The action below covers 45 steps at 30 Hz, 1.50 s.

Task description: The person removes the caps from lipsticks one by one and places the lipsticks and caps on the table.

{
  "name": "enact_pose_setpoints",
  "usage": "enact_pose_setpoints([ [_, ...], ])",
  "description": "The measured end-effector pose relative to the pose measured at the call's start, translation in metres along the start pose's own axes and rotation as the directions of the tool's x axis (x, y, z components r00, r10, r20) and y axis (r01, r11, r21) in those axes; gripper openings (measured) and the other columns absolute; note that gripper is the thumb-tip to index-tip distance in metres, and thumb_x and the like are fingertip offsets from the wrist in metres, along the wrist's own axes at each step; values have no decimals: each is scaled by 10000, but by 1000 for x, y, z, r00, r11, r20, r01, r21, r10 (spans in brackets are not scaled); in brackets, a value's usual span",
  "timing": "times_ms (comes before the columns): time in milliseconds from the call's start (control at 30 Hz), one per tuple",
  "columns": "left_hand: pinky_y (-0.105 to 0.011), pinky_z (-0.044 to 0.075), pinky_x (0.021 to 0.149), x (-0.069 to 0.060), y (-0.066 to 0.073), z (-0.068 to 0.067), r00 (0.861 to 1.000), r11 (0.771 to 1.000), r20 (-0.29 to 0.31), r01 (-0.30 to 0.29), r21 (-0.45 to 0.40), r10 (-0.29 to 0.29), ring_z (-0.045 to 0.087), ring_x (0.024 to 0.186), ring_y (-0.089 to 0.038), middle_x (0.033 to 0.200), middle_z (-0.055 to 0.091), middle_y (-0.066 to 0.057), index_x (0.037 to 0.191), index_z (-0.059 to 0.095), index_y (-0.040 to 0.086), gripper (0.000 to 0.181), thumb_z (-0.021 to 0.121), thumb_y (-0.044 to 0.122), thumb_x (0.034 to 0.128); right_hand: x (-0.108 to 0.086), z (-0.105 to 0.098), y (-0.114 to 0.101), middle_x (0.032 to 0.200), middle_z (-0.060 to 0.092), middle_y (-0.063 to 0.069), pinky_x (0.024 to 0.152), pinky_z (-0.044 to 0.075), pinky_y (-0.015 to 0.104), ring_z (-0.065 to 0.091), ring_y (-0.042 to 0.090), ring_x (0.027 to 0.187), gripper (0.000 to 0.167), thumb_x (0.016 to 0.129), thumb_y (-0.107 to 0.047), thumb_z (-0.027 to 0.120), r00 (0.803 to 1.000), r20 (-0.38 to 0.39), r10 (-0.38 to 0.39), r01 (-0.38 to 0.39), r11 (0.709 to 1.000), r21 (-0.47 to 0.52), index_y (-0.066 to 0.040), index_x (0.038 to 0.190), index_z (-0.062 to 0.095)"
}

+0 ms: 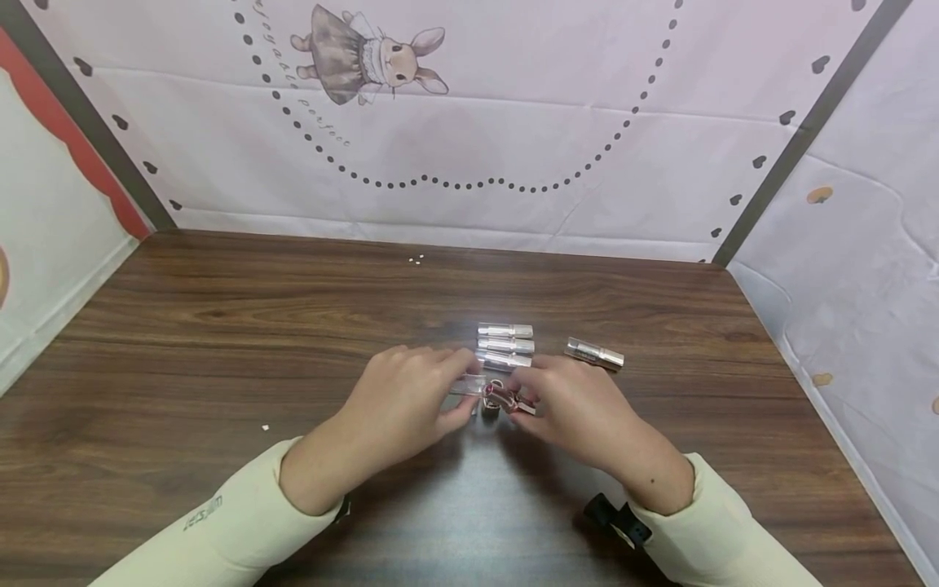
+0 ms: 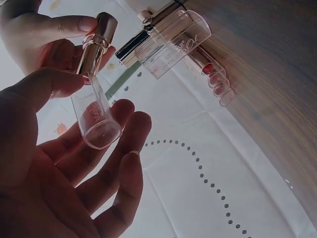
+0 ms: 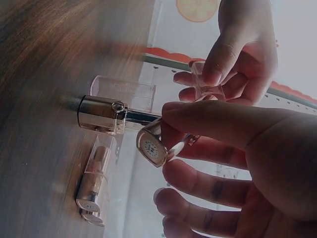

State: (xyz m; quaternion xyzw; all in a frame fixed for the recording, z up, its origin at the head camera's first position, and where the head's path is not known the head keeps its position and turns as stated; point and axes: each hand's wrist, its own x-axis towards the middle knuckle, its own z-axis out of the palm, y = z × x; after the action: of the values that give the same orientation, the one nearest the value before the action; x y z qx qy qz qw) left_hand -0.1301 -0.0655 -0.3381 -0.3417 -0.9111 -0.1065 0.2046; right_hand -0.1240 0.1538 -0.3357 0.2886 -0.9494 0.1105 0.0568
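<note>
Pinches a clear cap [image 2: 96, 119] in the left hand [image 1: 407, 391], thumb against one side and fingers against the other. Grips a tilted gold tube [image 3: 152, 144] in the right hand [image 1: 579, 399], thumb near the base. Holds cap and tube nearly end to end over the table [image 1: 330, 302]; cannot tell whether touching. Has, close by the hands, an upright tube [image 3: 101, 114], seemingly uncapped, and a printed second cap [image 2: 173, 47] just beside it. Shows, beyond, three tubes [image 1: 504, 346] lying side by side in a row, apparently capped, and, apart to the right, a lone tube [image 1: 594, 354], likewise apparently capped. Shows a few white scraps [image 1: 418, 262] near the far edge. Looks partway along: seems either finished with those four or not yet started on them, cannot tell which; appears left with the held pair unjoined and the upright tube bare
</note>
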Motion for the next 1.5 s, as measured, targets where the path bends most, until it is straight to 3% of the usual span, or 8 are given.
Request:
enact_pose_setpoints([
  [200,-315,431,487,-1,0,0,1000,1000,8,1,25,-1,523,511,-111,643,626,94,937,664,203,245,790,334,773,0,-1,0,713,637,-130,532,434,213,542,18,621,189,784,-258,840,999,41,15,-15,1000,21,-229,934,729],
  [433,-308,479,529,-1,-1,0,1000,1000,13,-13,13,13,578,600,-108,808,624,83,918,659,196,233,788,328,776,0,1,1,693,615,-138,532,421,213,515,14,606,192,789,-257,836,998,65,17,-19,999,27,-232,950,733],
  [633,-259,437,501,-3,0,1,1000,1000,28,-7,5,7,532,656,-102,810,560,74,922,663,210,228,791,315,765,1,3,0,686,599,-137,511,396,216,496,18,594,186,798,-258,830,996,84,17,-19,1000,25,-231,951,729],
  [1100,-317,483,520,-4,0,3,999,1000,53,-8,29,7,595,652,-121,798,605,83,902,654,227,236,793,359,765,2,7,0,715,656,-117,526,439,225,554,12,617,168,796,-233,825,993,114,10,-15,999,43,-215,922,716],
  [1500,-247,385,450,-3,1,2,987,1000,160,25,-11,-23,464,507,-55,691,642,101,884,657,184,239,801,345,780,3,10,0,658,596,-140,530,438,257,516,12,598,170,791,-222,825,989,149,12,-17,999,32,-220,894,689],
])
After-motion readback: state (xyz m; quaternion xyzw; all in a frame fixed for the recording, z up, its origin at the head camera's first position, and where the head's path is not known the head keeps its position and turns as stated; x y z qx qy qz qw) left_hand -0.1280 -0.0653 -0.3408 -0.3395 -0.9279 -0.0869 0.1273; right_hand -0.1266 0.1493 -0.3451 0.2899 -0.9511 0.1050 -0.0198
